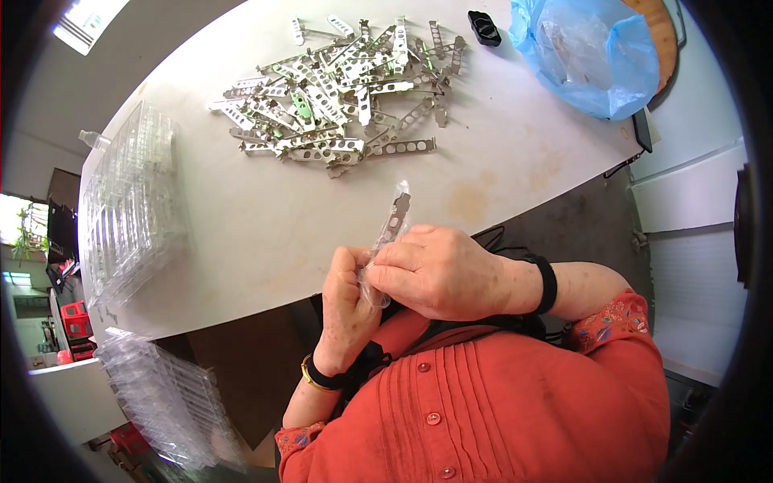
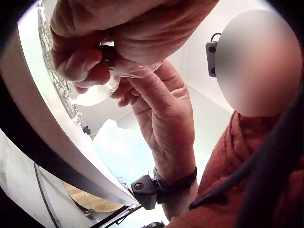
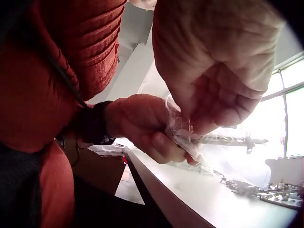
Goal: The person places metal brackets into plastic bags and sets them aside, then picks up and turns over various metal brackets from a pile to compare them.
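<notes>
Close to the body, both hands work on a slotted metal bracket [image 1: 393,224] in a clear plastic bag [image 1: 375,296]. My left hand [image 1: 345,310] grips the lower part of the bag, its fingers curled. From the other side, my right hand [image 1: 439,274] pinches the bag beside the bracket with thumb and fingers. The bracket points up and away from the hands, its far end inside the clear film. In the right wrist view, crumpled film [image 3: 178,128] bunches between the two hands, and the bracket [image 3: 228,141] sticks out past the right fingers. The bracket's lower end is hidden by the hands.
A loose pile of metal brackets [image 1: 364,105] lies on the white table [image 1: 241,233]. Clear plastic trays [image 1: 133,209] are stacked at the left, with more trays [image 1: 169,402] below the table edge. A blue plastic bag [image 1: 531,48] and a small black object [image 1: 484,28] are at the far right.
</notes>
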`<state>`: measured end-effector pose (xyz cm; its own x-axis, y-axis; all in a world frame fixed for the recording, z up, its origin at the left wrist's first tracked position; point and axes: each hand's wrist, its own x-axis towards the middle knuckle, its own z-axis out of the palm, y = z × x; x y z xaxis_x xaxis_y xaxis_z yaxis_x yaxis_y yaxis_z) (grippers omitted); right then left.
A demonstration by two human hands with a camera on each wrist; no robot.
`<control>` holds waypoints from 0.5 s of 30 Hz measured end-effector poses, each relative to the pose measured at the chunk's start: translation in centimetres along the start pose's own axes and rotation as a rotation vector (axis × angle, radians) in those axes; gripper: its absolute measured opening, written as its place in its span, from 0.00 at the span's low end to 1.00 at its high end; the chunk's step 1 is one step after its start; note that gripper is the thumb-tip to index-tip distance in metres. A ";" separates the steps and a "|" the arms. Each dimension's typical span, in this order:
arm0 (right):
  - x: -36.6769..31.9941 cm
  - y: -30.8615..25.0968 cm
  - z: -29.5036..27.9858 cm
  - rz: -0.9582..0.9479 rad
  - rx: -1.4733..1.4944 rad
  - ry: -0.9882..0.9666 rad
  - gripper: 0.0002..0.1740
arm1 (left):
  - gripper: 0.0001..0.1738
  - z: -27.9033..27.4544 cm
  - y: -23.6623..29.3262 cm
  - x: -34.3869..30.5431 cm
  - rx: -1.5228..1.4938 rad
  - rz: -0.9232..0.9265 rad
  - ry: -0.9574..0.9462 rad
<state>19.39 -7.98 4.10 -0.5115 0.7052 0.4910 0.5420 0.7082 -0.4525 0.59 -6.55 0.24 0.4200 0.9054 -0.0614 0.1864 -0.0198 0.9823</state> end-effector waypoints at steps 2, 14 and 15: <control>0.1 -0.1 0.0 0.025 0.019 0.014 0.07 | 0.05 0.1 -0.3 0.1 0.043 0.062 0.009; 0.7 -0.7 0.2 -0.055 0.224 -0.060 0.12 | 0.22 0.2 1.5 0.2 0.055 0.069 -0.093; 0.9 -0.7 -0.1 -0.053 0.225 -0.058 0.12 | 0.23 0.2 1.5 0.1 0.030 0.024 -0.129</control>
<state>18.61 -7.81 4.90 -0.5763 0.6633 0.4774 0.3546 0.7293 -0.5852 1.09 -6.54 1.70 0.5354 0.8423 -0.0622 0.2007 -0.0553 0.9781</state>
